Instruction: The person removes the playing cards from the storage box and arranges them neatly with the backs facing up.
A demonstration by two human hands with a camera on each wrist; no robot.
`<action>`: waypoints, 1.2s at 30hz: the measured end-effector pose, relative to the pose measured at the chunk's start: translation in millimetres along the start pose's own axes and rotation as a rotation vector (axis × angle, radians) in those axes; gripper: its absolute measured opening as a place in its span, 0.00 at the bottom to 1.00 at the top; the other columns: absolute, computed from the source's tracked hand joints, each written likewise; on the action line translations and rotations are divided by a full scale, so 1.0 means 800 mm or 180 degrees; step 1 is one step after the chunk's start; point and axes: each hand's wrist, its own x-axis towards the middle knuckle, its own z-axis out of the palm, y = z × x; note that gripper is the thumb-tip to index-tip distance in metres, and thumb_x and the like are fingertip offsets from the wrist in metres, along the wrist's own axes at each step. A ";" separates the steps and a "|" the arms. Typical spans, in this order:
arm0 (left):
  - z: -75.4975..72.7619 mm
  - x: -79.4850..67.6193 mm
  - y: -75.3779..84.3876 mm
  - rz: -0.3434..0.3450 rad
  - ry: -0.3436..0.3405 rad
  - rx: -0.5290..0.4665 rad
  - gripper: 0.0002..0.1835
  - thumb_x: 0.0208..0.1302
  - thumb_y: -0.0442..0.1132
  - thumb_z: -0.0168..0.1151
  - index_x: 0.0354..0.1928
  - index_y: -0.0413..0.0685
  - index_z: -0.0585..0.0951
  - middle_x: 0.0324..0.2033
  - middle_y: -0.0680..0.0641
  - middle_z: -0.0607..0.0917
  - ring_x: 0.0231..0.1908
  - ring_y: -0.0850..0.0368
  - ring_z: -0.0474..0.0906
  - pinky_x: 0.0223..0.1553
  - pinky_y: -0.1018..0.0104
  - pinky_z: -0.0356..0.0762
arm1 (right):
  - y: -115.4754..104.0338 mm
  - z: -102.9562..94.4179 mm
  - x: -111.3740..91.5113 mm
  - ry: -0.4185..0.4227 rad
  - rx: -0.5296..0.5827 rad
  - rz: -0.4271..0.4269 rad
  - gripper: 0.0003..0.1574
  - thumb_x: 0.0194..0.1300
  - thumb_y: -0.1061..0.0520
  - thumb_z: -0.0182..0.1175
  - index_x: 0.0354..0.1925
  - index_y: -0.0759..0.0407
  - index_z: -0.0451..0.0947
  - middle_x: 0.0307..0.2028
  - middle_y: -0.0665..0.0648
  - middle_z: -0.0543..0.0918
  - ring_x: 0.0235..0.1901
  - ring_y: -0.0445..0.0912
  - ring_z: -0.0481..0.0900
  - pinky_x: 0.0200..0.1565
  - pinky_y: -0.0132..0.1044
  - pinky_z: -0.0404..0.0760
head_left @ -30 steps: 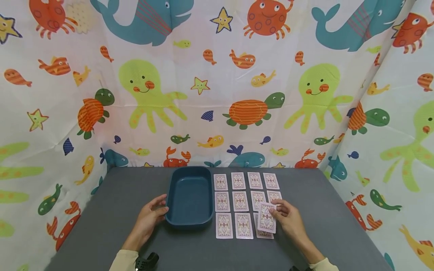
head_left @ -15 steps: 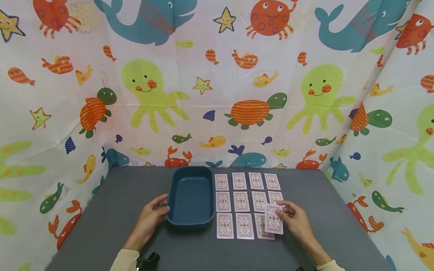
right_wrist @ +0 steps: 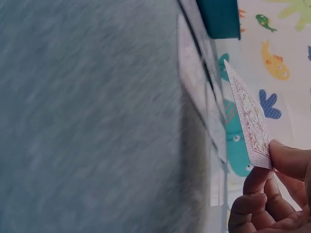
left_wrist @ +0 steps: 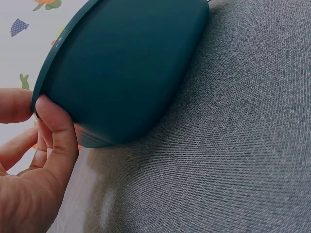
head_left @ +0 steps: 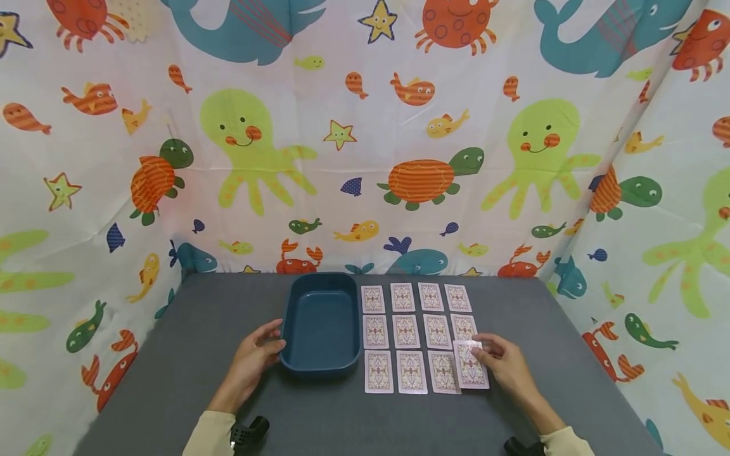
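Observation:
A playing card (head_left: 471, 364), patterned back up, is pinched at its upper right corner between the thumb and fingers of my right hand (head_left: 507, 364). In the right wrist view the card (right_wrist: 249, 116) tilts above the grey table, over the other cards. In the head view it overlaps the right edge of a card (head_left: 443, 372) in the front row. My left hand (head_left: 251, 358) holds the left rim of a dark blue rectangular tub (head_left: 289, 316). The left wrist view shows the thumb (left_wrist: 57, 116) against the tub's outer wall (left_wrist: 126, 73).
Several playing cards (head_left: 406, 330) lie back up in three rows right of the tub, on a grey table (head_left: 342, 421). Behind and at both sides hangs a white curtain (head_left: 353, 152) printed with sea animals.
My right hand has moved to the right with the pinched card, uncovering more of the front-row card beneath it. The left hand stays at the tub's rim. The head view has tilted slightly.

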 end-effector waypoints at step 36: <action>0.001 -0.004 -0.002 0.0063 0.0027 0.0015 0.30 0.66 0.33 0.60 0.70 0.47 0.67 0.59 0.40 0.68 0.43 0.57 0.75 0.43 0.63 0.77 | 0.031 -0.003 0.012 -0.0092 -0.1081 0.0045 0.16 0.55 0.56 0.70 0.44 0.59 0.83 0.35 0.57 0.79 0.31 0.44 0.73 0.34 0.36 0.69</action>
